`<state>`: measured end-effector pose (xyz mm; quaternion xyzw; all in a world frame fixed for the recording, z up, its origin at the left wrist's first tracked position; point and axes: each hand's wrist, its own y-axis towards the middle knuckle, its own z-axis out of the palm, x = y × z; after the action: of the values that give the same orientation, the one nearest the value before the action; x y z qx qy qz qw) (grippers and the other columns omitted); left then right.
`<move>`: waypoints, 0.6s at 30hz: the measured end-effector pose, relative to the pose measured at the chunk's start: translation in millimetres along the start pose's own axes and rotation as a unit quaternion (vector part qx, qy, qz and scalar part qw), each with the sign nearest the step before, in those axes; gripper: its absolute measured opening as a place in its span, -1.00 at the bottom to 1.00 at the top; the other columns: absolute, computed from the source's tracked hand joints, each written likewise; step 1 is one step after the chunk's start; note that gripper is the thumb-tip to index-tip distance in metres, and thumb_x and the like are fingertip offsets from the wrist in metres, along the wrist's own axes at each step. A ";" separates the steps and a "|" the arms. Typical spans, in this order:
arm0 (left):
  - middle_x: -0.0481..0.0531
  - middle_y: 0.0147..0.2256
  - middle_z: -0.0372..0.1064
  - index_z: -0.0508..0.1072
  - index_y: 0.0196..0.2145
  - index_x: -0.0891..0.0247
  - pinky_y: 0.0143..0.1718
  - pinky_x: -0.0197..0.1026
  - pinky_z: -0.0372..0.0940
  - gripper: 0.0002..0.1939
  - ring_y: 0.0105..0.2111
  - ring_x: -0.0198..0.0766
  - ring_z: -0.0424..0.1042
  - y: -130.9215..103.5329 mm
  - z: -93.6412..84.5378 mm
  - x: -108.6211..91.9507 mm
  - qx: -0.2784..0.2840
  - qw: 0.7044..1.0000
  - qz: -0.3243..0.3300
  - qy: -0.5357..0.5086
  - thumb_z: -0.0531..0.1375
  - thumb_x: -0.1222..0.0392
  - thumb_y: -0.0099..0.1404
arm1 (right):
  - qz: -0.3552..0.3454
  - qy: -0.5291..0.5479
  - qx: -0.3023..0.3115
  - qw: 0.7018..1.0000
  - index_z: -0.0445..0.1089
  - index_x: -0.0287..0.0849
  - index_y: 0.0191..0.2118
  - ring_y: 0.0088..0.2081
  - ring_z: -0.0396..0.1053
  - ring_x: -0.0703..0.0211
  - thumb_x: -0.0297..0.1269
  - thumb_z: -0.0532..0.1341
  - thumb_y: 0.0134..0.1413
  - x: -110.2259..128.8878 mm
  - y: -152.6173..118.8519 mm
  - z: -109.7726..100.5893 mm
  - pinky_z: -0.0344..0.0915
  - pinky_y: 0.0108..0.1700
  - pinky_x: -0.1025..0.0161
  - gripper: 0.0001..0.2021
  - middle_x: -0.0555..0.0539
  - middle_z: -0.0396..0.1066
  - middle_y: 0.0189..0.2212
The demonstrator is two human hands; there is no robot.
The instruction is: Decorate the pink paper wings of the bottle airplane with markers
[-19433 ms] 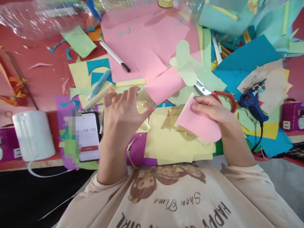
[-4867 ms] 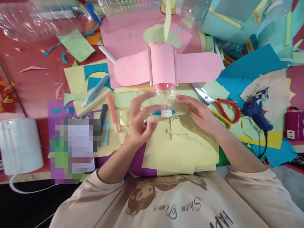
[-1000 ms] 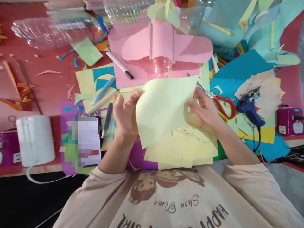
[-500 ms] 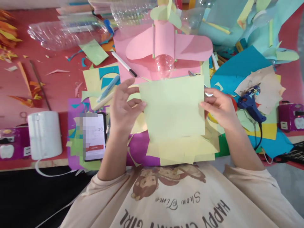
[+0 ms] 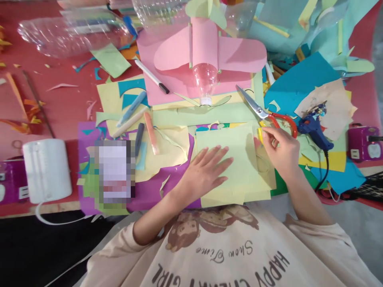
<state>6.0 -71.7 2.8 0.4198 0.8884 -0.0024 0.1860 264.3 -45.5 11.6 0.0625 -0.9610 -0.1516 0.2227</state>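
Observation:
A pale yellow-green paper sheet (image 5: 236, 139) lies flat over other yellow paper in front of me. My left hand (image 5: 206, 167) rests on it, palm down with fingers spread. At the sheet's right edge, my right hand (image 5: 279, 149) is closed in a pinch on a short yellow pen-like object (image 5: 260, 134), whose exact kind I cannot make out. Just beyond that hand lie scissors (image 5: 259, 109) with red handles, partly hidden by the hand. A pink paper plane (image 5: 205, 48) with a clear bottle nose and a thin leaf-shaped propeller sits beyond the sheet.
A blue glue gun (image 5: 317, 133) lies at right on scrap paper. Left of the sheet are markers (image 5: 151, 133), a phone (image 5: 115, 171) and a white box-shaped device (image 5: 48, 171). Clear plastic bottles (image 5: 74, 34) and a white pen (image 5: 152, 76) lie farther back.
The sheet, held up between both hands before, now lies lower on the pile. My left hand has moved right and flattened onto it. My right hand has let go of it and pinches the yellow object.

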 end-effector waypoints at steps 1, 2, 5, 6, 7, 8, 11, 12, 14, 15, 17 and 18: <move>0.14 0.26 0.15 0.22 0.21 0.17 0.23 0.11 0.16 -0.55 0.27 -0.02 0.15 0.4 4.5 -2.5 0.017 1.000 0.009 0.010 0.05 0.04 0.41 | -0.045 0.003 0.003 0.999 0.47 -0.18 -0.15 -0.41 0.43 0.17 -0.32 0.09 0.23 2.3 3.8 3.2 0.39 -0.31 0.22 -0.78 -0.12 0.51 -0.40; 0.11 0.27 0.13 0.21 0.22 0.15 0.24 0.11 0.13 -0.53 0.28 -0.03 0.13 0.4 7.8 -4.3 0.030 0.999 0.018 0.020 0.05 0.01 0.41 | -0.091 0.014 0.018 0.996 0.46 -0.19 -0.12 -0.30 0.46 0.13 -0.35 0.08 0.24 5.3 7.7 7.0 0.41 -0.22 0.20 -0.77 -0.15 0.53 -0.31; 0.07 0.28 0.12 0.21 0.22 0.13 0.25 0.06 0.12 -0.51 0.27 -0.06 0.14 -0.9 12.3 -6.0 0.064 0.997 0.032 0.038 0.11 0.03 0.38 | -0.176 0.016 0.090 0.980 0.38 -0.23 0.02 -0.08 0.43 0.05 -0.38 0.06 0.25 14.9 18.7 20.7 0.39 -0.01 0.12 -0.72 -0.19 0.50 -0.12; 0.07 0.28 0.12 0.21 0.22 0.13 0.24 0.06 0.12 -0.51 0.27 -0.06 0.14 -1.4 12.6 -5.7 0.072 0.996 0.033 0.042 0.12 0.05 0.37 | -0.193 0.014 0.120 0.974 0.34 -0.27 0.07 -0.03 0.41 0.03 -0.39 0.06 0.25 17.4 21.7 25.2 0.38 0.03 0.09 -0.68 -0.22 0.47 -0.07; 0.07 0.28 0.11 0.21 0.22 0.13 0.24 0.05 0.12 -0.50 0.27 -0.06 0.14 -2.0 12.7 -5.3 0.078 0.995 0.033 0.044 0.13 0.06 0.37 | -0.196 0.003 0.145 0.970 0.32 -0.27 0.10 0.00 0.38 0.00 -0.39 0.06 0.25 19.5 24.2 29.3 0.36 0.06 0.05 -0.66 -0.24 0.44 -0.03; 0.08 0.29 0.10 0.20 0.22 0.13 0.24 0.06 0.12 -0.50 0.27 -0.07 0.14 -2.4 12.8 -4.7 0.081 0.995 0.033 0.045 0.13 0.07 0.37 | -0.191 -0.009 0.160 0.968 0.31 -0.28 0.11 0.01 0.36 -0.03 -0.39 0.06 0.25 21.0 26.1 32.6 0.35 0.07 0.02 -0.65 -0.26 0.42 -0.02; 0.07 0.30 0.07 0.18 0.23 0.12 0.26 0.05 0.09 -0.50 0.28 -0.08 0.12 -3.1 13.4 -3.0 0.082 0.995 0.032 0.046 0.11 0.06 0.38 | -0.185 -0.037 0.177 0.966 0.36 -0.31 0.07 -0.02 0.33 -0.08 -0.36 0.08 0.24 23.8 29.1 37.0 0.34 0.06 -0.03 -0.67 -0.29 0.39 -0.07; 0.07 0.31 0.06 0.18 0.23 0.12 0.26 0.04 0.09 -0.50 0.28 -0.08 0.12 -3.1 13.6 -2.7 0.082 0.995 0.032 0.046 0.11 0.06 0.38 | -0.190 -0.041 0.173 0.966 0.38 -0.32 0.04 -0.03 0.33 -0.08 -0.36 0.08 0.24 24.5 29.5 36.8 0.34 0.06 -0.03 -0.69 -0.29 0.39 -0.09; 0.08 0.30 0.07 0.19 0.23 0.12 0.26 0.04 0.09 -0.51 0.28 -0.09 0.12 -3.0 13.7 -2.1 0.078 0.995 0.032 0.046 0.11 0.06 0.38 | -0.203 -0.044 0.162 0.965 0.41 -0.31 0.01 -0.02 0.33 -0.08 -0.37 0.08 0.24 25.7 29.5 34.9 0.35 0.06 -0.01 -0.71 -0.29 0.40 -0.08; 0.08 0.30 0.08 0.19 0.23 0.12 0.26 0.03 0.10 -0.52 0.28 -0.09 0.12 -2.8 13.6 -1.8 0.075 0.996 0.033 0.045 0.11 0.07 0.39 | -0.206 -0.043 0.156 0.965 0.41 -0.30 0.00 -0.01 0.34 -0.07 -0.37 0.08 0.24 26.4 29.2 33.7 0.35 0.06 -0.01 -0.71 -0.28 0.41 -0.07; 0.08 0.29 0.10 0.21 0.22 0.12 0.25 0.03 0.11 -0.53 0.28 -0.08 0.13 -2.2 13.4 -1.3 0.071 0.996 0.032 0.042 0.10 0.08 0.39 | -0.210 -0.041 0.149 0.965 0.40 -0.28 0.02 0.00 0.35 -0.04 -0.38 0.07 0.25 27.5 27.8 31.0 0.35 0.07 0.01 -0.71 -0.25 0.43 -0.04; 0.08 0.28 0.11 0.21 0.22 0.12 0.25 0.04 0.11 -0.54 0.28 -0.08 0.14 -1.9 13.2 -1.0 0.070 0.996 0.031 0.040 0.09 0.08 0.39 | -0.212 -0.040 0.147 0.965 0.39 -0.27 0.03 0.01 0.36 -0.02 -0.37 0.06 0.26 28.0 26.5 29.7 0.34 0.09 0.01 -0.70 -0.23 0.44 -0.03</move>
<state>9.5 -75.7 -9.5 0.4586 0.8794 -0.0421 0.1206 224.6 -17.8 6.2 0.2909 -0.9455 -0.0552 0.1354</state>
